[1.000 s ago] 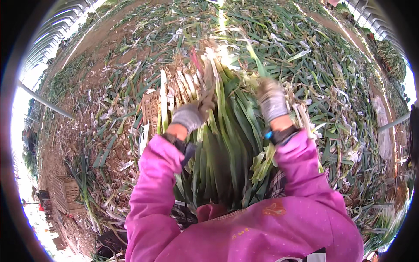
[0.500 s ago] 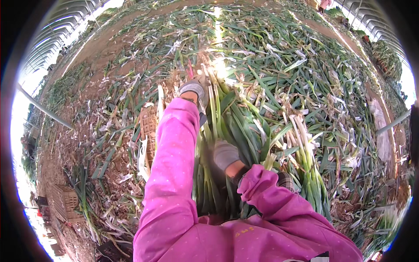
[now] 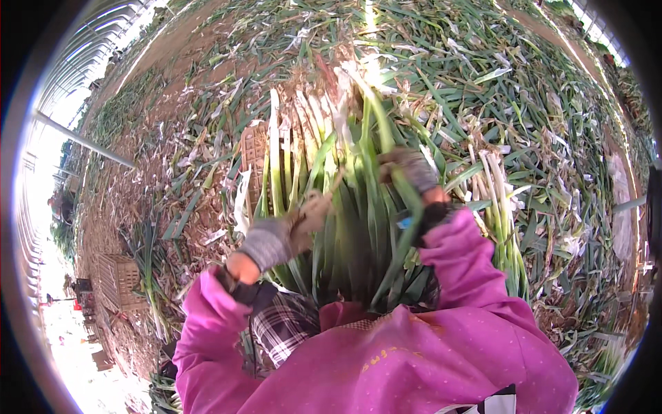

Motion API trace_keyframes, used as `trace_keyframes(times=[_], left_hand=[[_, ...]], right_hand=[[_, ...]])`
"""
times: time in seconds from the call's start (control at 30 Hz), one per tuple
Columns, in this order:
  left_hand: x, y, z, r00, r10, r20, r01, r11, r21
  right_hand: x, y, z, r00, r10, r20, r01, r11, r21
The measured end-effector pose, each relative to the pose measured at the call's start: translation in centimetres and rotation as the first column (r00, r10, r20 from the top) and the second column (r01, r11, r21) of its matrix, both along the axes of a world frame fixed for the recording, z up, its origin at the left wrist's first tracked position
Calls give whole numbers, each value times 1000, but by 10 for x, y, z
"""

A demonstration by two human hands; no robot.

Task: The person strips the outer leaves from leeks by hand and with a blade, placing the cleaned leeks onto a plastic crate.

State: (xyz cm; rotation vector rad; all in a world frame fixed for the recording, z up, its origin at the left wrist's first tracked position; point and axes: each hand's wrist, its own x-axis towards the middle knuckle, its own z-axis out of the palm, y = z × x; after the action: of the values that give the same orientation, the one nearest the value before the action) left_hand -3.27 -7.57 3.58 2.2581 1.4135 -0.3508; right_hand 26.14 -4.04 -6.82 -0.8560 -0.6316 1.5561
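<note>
While the right hand [image 3: 408,169] is gripping a leek [image 3: 383,127] over the right side of the pile [image 3: 353,210], its gloved fingers are curling round the stem. The leek's white end is pointing toward the far end of the pile, and its green part is trailing past the wrist toward the near end. The left hand [image 3: 293,231], also gloved, is showing blurred over the left side of the pile, with a fingertip pointing toward its middle; whether it is pinching anything or touching the leaves below, I cannot tell.

In the pile, white stems are lying at the far end, and green leaves are running back toward the person's checked trousers [image 3: 286,324]. A crate [image 3: 254,155] is showing at the pile's left edge, partly covered by leeks. To the right of the pile, a bunch [image 3: 507,224] is lying near it. Well to the left, another crate [image 3: 118,283] is standing. Litter [image 3: 545,145] is covering much of the ground around the pile.
</note>
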Motion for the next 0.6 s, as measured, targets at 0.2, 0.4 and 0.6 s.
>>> trace_keyframes(times=[0.2, 0.4, 0.6], left_hand=[[-15, -14, -19, 969, 238, 64, -245, 961, 132], [-18, -34, -37, 994, 48, -97, -39, 995, 89], [-10, -46, -17, 980, 99, -170, -104, 994, -20]], right_hand=[[35, -57, 79, 996, -7, 88, 8, 1000, -11], [-58, -49, 3, 961, 12, 275, 9, 997, -76], [-101, -27, -105, 717, -94, 691, 119, 993, 12]])
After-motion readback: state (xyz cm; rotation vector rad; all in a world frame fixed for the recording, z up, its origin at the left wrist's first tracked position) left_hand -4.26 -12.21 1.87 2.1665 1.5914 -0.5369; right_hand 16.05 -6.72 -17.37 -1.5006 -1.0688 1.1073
